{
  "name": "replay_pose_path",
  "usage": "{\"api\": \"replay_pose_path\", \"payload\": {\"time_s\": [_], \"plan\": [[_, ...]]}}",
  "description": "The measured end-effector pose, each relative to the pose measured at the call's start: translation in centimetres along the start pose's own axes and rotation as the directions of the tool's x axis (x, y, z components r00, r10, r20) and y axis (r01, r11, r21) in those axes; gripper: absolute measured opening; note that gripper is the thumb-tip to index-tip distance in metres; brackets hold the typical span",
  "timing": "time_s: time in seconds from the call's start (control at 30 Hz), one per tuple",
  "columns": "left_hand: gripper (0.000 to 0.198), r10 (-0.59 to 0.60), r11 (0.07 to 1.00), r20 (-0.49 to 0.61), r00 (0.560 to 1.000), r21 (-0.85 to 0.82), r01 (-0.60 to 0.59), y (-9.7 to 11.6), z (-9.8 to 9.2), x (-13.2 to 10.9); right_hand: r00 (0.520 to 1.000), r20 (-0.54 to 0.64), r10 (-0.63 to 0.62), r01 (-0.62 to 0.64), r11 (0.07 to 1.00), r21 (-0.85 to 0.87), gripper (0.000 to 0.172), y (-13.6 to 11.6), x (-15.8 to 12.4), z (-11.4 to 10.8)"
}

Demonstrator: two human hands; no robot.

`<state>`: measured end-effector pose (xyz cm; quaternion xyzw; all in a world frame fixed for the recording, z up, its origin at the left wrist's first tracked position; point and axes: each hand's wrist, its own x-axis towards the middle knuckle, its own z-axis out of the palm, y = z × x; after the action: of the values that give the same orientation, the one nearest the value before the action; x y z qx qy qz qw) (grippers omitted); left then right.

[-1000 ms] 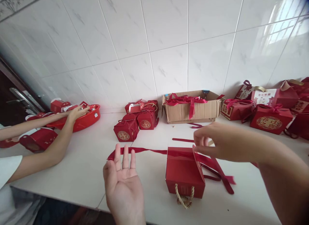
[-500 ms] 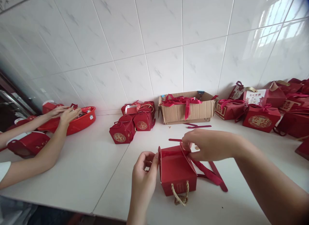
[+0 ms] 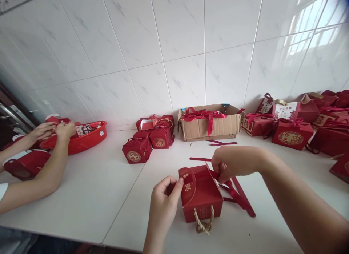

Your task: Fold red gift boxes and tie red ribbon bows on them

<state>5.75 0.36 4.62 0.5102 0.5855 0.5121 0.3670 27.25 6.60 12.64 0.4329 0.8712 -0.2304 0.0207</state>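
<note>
A red gift box [image 3: 203, 195] with a twisted rope handle [image 3: 201, 225] hanging at its front stands on the white table, its top partly open. My left hand [image 3: 166, 195] is at its left side, thumb on the rounded left flap [image 3: 188, 186], which lies folded inward over the opening. At the right edge of the box, my right hand [image 3: 234, 163] has its fingers closed around a red ribbon [image 3: 236, 197]. The ribbon trails down to the right over flat red strips [image 3: 244, 195].
Behind are a cardboard box [image 3: 209, 129] of red ribbons and several closed red boxes [image 3: 136, 150]. More gift boxes [image 3: 293, 134] crowd the right. At left, another person's hands [image 3: 64, 130] work over a red basin [image 3: 89, 141].
The left flap, upright before, is now folded inward under my left thumb. My right hand has shifted slightly right and pulled at the ribbon. The other person's hands moved left.
</note>
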Motion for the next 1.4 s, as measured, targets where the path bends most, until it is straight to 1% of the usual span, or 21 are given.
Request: {"api": "replay_pose_path", "payload": {"time_s": [0.17,0.27,0.33,0.47,0.6,0.63,0.7,0.77,0.83,0.9,1.0,1.03,1.07,1.1,1.13,1.17,1.2,1.27,1.3,1.37,1.4], "plan": [[0.041,-0.011,1.0,-0.004,1.0,0.021,0.012,-0.9,-0.4,0.4,0.997,0.07,0.044,-0.04,0.997,-0.062,0.008,0.1,1.0,0.4],[0.041,-0.035,0.999,0.012,0.999,0.024,0.035,-1.1,-0.9,0.6,0.99,0.125,0.059,-0.054,0.998,-0.041,0.012,0.6,1.3,0.4],[0.041,-0.022,0.999,0.02,1.0,0.042,0.021,-1.0,-1.2,0.6,0.987,0.146,0.064,-0.061,0.998,-0.024,0.014,0.9,1.3,0.4],[0.042,0.02,0.994,0.029,0.999,0.104,-0.023,-0.7,-1.5,0.6,0.988,0.129,0.083,-0.08,0.996,-0.032,0.025,0.9,1.4,0.4],[0.042,0.036,0.979,0.022,0.999,0.199,-0.04,-0.5,-1.5,0.7,0.979,0.181,0.093,-0.082,0.994,-0.069,0.03,0.7,1.7,0.2],[0.041,0.049,0.977,-0.013,0.999,0.207,-0.045,-0.4,-1.6,0.7,0.981,0.157,0.113,-0.102,0.992,-0.072,0.032,0.6,1.5,0.0],[0.042,0.073,0.975,-0.096,0.993,0.216,-0.05,0.0,-2.2,0.5,0.986,0.037,0.162,-0.161,0.986,-0.051,0.037,0.5,0.7,-0.4],[0.044,0.065,0.969,-0.109,0.992,0.243,-0.037,0.6,-3.1,0.1,0.978,-0.068,0.195,-0.196,0.981,-0.005,0.032,0.4,-0.7,-0.7],[0.048,0.005,0.957,-0.003,1.0,0.291,-0.004,1.0,-4.1,-0.6,0.983,-0.092,0.16,-0.157,0.987,0.037,0.022,0.3,-2.3,-0.5],[0.05,-0.078,0.942,0.172,0.982,0.336,0.016,1.2,-4.7,-1.2,0.997,-0.02,0.077,-0.075,0.992,0.105,0.023,0.2,-3.7,0.4],[0.043,-0.185,0.923,0.434,0.882,0.385,0.005,0.4,-4.7,-1.8,0.991,0.132,-0.007,-0.033,0.953,0.3,0.031,0.1,-4.9,3.0],[0.04,-0.216,0.918,0.486,0.847,0.397,0.005,0.0,-4.5,-1.7,0.989,0.146,0.0,-0.054,0.928,0.368,0.033,0.1,-5.0,4.1],[0.039,-0.246,0.912,0.516,0.821,0.409,0.017,-0.5,-4.3,-1.6,0.994,0.105,0.025,-0.069,0.896,0.439,0.035,0.0,-5.0,5.1],[0.041,-0.273,0.909,0.527,0.805,0.416,0.036,-1.0,-4.2,-1.4,0.996,0.083,0.043,-0.08,0.855,0.513,0.037,0.0,-4.9,6.1],[0.044,-0.288,0.909,0.52,0.805,0.413,0.058,-1.5,-4.1,-1.1,0.996,0.08,0.05,-0.088,0.803,0.59,0.038,-0.1,-4.6,7.1],[0.048,-0.285,0.915,0.497,0.819,0.395,0.078,-1.9,-4.1,-0.7,0.998,0.034,0.06,-0.067,0.732,0.678,0.038,-0.2,-4.3,8.0],[0.052,-0.264,0.927,0.454,0.851,0.362,0.095,-2.2,-4.1,-0.4,0.997,-0.013,0.079,-0.041,0.642,0.765,0.038,-0.3,-3.8,8.8],[0.055,-0.181,0.963,0.292,0.939,0.247,0.108,-2.3,-4.3,0.3,0.977,-0.115,0.18,0.029,0.423,0.906,0.038,-0.3,-2.6,10.2],[0.054,-0.134,0.981,0.185,0.974,0.166,0.103,-2.0,-4.4,0.6,0.961,-0.143,0.235,0.072,0.287,0.955,0.037,-0.4,-2.0,10.7],[0.048,-0.066,0.998,0.014,0.998,-0.017,0.066,-1.1,-4.7,0.9,0.922,-0.211,0.326,0.212,0.032,0.977,0.035,-0.4,-1.0,11.1],[0.043,-0.036,0.993,-0.027,0.999,-0.115,0.033,-0.4,-4.8,0.8,0.898,-0.253,0.359,0.293,-0.06,0.954,0.033,-0.4,-0.6,11.1]]}}
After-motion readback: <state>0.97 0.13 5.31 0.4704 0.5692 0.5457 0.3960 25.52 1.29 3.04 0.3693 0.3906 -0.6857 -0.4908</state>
